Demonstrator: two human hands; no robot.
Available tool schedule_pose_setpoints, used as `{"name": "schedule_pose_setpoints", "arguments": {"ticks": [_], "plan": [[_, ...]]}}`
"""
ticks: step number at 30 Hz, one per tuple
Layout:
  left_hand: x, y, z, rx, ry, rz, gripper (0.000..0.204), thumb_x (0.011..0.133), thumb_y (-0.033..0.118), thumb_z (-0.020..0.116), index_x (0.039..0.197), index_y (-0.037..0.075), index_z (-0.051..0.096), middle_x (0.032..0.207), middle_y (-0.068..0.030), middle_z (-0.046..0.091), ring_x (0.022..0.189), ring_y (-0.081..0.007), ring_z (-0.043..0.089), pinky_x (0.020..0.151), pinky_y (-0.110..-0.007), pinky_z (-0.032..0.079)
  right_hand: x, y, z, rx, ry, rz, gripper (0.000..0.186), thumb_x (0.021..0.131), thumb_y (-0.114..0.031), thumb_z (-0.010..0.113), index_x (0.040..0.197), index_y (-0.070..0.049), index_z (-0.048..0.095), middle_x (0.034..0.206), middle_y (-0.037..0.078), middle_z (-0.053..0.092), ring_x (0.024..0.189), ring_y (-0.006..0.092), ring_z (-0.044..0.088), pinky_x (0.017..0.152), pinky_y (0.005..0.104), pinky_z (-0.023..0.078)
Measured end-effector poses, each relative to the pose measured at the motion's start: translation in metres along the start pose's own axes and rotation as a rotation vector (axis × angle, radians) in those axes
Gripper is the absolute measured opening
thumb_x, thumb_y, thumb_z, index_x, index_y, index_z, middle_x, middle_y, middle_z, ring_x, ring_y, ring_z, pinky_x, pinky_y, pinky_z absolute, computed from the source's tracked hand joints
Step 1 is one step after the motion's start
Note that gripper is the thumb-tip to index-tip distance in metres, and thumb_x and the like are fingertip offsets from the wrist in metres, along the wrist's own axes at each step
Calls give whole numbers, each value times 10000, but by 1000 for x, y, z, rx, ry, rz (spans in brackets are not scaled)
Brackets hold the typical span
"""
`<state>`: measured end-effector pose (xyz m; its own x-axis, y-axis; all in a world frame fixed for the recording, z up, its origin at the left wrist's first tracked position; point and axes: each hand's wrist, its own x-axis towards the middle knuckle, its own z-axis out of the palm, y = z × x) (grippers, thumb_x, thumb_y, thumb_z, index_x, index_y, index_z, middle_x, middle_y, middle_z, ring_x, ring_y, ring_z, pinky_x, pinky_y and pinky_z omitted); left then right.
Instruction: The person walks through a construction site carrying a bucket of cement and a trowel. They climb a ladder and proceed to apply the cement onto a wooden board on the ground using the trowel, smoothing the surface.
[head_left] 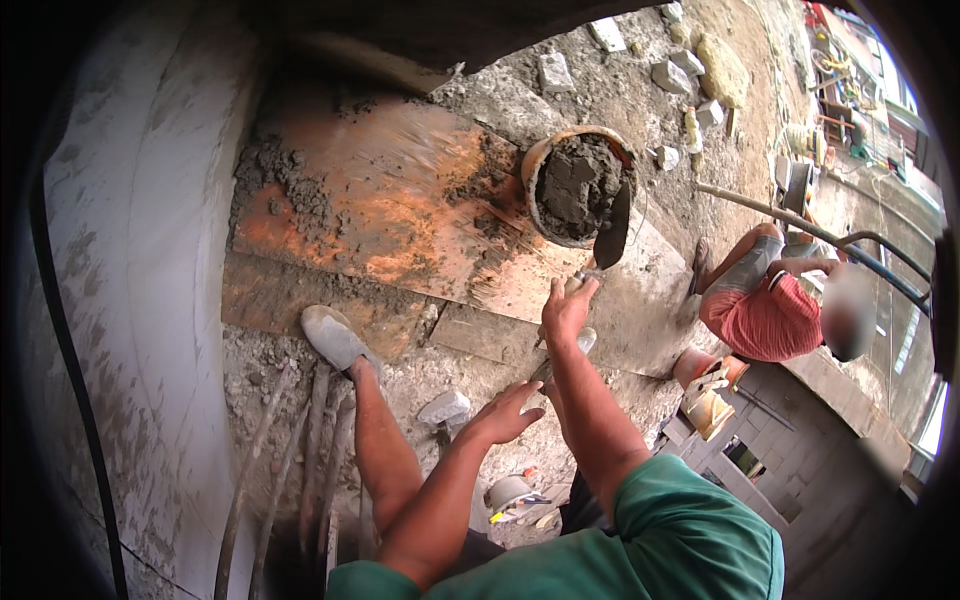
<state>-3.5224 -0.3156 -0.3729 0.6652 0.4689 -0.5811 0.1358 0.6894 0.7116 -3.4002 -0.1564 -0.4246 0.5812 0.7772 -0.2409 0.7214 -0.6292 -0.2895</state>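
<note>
My right hand is closed around the handle of a trowel, whose dark blade points away from me and overlaps the near right rim of a bucket. Wet grey mortar fills the bucket. Closer to my body, my left hand is held over the ground with its fingers stretched out and nothing in them. A mortar-smeared orange-brown board lies beside the bucket, with clumps of mortar along its left part.
A pale wall rises on the left, near several wooden poles. Broken blocks lie at the far side. At the right, a person in a red shirt crouches near other buckets. A grey container stands below my left hand.
</note>
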Motion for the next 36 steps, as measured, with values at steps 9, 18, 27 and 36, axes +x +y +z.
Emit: {"name": "schedule_pose_setpoints", "arguments": {"ticks": [9,18,27,36], "plan": [[-6,12,-7,99,-32,5,682,975,424,588,1513,65,367,1543,-222,387,1421,-384,386,1179,-465,327,-38,2,16,442,-377,-104,369,959,-184,650,1246,-2,508,1050,107,578,816,190,565,774,329,492],[-24,24,-21,90,-43,31,722,966,432,567,1574,156,292,1612,-228,271,1416,-425,392,1177,-482,337,-15,-52,146,-515,-1244,-887,317,957,-432,563,1080,-141,556,894,156,699,838,354,698,726,471,543],[-26,13,-18,-18,15,50,723,962,419,564,1581,177,280,1599,-236,283,1451,-397,350,1177,-473,337,-13,-133,250,321,-1420,-529,530,985,-344,610,1403,-38,500,1111,207,698,1042,308,676,939,372,528],[-19,29,-30,42,10,37,736,961,413,559,1588,190,246,1614,-202,269,1431,-394,381,1165,-467,358,-58,-216,258,-459,-1270,-1013,360,1008,-315,500,1252,-65,581,1077,178,682,1025,303,658,953,413,511]]}}
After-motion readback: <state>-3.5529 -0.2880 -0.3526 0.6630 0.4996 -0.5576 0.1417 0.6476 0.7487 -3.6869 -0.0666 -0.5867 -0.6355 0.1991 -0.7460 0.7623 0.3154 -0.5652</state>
